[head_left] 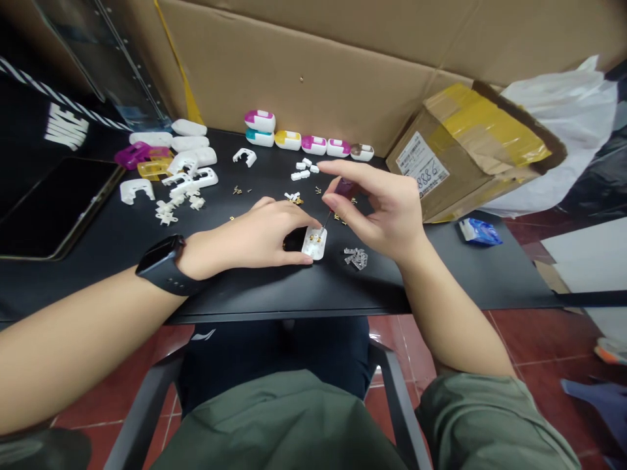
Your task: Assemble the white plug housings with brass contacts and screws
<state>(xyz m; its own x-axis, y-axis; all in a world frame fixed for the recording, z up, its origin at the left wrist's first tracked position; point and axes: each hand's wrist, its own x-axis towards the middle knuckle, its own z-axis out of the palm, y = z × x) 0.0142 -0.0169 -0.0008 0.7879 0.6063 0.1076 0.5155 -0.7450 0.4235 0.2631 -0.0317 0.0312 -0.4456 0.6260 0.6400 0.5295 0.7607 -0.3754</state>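
My left hand [274, 235] steadies a small white plastic housing [313, 250] on the black table, thumb at its near edge and a fingertip at its far edge. Brass-coloured metal parts sit inside the housing. In my right hand [377, 209] is a screwdriver [344, 189] with a dark purple handle, gripped between thumb and fingers. Its thin shaft slants down to the left, and the tip meets the inside of the housing near the brass parts. Clear plastic pieces [356, 258] lie just right of the housing. Small white pieces [292, 196] lie beyond my left hand.
Finished-looking white and coloured cases [313, 144] line the back by a cardboard wall. White, magenta and yellow shells [193, 158] are heaped at left, beside a dark tablet [59, 205]. Tiny screws [238, 190] lie mid-table. A taped carton [470, 150] and a blue packet [481, 232] stand right.
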